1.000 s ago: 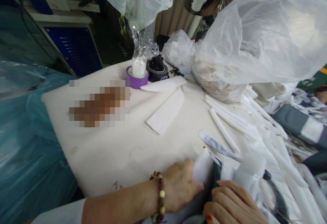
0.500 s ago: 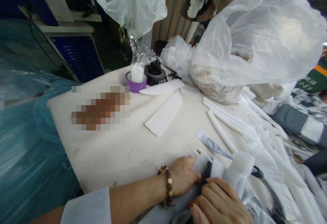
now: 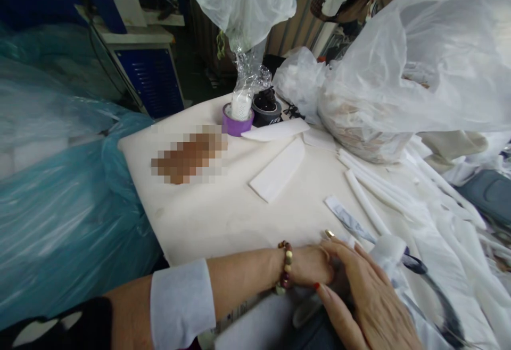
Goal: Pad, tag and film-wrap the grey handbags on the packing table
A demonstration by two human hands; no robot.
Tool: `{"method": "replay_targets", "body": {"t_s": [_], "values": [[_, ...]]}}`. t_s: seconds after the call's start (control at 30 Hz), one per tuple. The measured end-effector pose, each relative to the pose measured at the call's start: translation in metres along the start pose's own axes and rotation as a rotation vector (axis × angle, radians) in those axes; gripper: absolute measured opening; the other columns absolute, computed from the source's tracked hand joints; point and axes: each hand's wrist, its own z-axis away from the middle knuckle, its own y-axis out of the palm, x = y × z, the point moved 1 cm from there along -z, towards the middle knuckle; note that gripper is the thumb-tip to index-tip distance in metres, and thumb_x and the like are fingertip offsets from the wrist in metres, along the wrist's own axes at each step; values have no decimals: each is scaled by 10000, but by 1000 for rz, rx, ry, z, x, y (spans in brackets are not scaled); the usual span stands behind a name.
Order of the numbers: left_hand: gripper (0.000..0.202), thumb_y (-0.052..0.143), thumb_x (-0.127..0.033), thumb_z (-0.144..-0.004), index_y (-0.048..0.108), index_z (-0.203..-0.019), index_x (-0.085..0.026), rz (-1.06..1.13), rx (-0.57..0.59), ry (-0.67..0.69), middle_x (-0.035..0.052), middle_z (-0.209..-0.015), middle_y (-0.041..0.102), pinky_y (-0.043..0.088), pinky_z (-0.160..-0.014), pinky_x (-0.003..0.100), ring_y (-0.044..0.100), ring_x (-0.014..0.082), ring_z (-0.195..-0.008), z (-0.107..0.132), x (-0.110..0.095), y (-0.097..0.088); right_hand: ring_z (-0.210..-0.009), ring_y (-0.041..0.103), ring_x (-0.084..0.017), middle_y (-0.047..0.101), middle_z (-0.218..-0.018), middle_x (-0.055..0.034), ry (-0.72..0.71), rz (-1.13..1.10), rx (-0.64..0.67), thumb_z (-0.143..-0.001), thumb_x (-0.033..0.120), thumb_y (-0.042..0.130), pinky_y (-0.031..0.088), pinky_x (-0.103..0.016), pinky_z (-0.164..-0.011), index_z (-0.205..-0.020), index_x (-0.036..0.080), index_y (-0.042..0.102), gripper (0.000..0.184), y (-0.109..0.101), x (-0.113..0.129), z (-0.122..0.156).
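My left hand [image 3: 313, 266], with a beaded bracelet [image 3: 286, 267] at the wrist, rests at the near edge of the table, its fingers hidden. Across it lies my right hand [image 3: 365, 291], fingers stretched out and thumb apart. Beneath both hands are a dark grey piece [image 3: 319, 328] and a pale grey-white sheet [image 3: 259, 323], partly covered. Just beyond my right fingertips lies a small gold-coloured metal piece [image 3: 329, 234]. A whitish strip [image 3: 347, 217] lies farther ahead.
White cut pieces [image 3: 278, 172] lie on the white-covered table [image 3: 199, 217]. Behind them stand a purple tape roll [image 3: 238, 125], a black tape roll [image 3: 266, 116] and a big plastic bag [image 3: 363, 126]. Bluish plastic [image 3: 80, 222] hangs at the left. A pixelated brown patch [image 3: 187, 156] is unreadable.
My right hand has gone from bent fingers beside the left to outstretched fingers over it. The view has swung left, so the table appears farther right.
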Motion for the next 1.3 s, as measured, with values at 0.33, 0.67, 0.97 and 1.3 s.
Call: {"method": "replay_targets", "body": {"t_s": [0.33,0.67,0.97,1.3], "values": [[392,376,-209,-871,569,-1212,-222,32,-116,-88,30,-1204,633,417,-963,309,573,174,-1094,132,31,-23,-966,636,-215,714,-959,-31,-167,30,86,-944,343,314,492,-409,-846,-1001,223,662,373,7,-5,-3],[459,278,-99,-878,532,-1260,-112,-309,241,379,160,-1339,497,346,-1043,291,443,185,-1265,141,31,-41,-989,634,-210,715,-1000,-13,-167,60,128,-949,345,307,472,-382,-849,-990,227,675,388,4,-4,-4],[260,373,-154,-849,541,-654,-192,-637,14,515,58,-665,595,368,-525,271,512,159,-610,110,37,-3,-1025,617,-203,705,-1037,14,-119,-7,168,-941,308,333,448,-402,-876,-1003,244,669,348,6,0,-5],[187,378,-202,-870,429,-690,-205,-311,-201,482,-31,-600,456,305,-508,209,418,99,-542,111,35,1,-1078,596,-251,679,-1118,-2,-49,-101,252,-953,319,317,445,-492,-878,-1087,262,653,366,6,0,-4]]}}
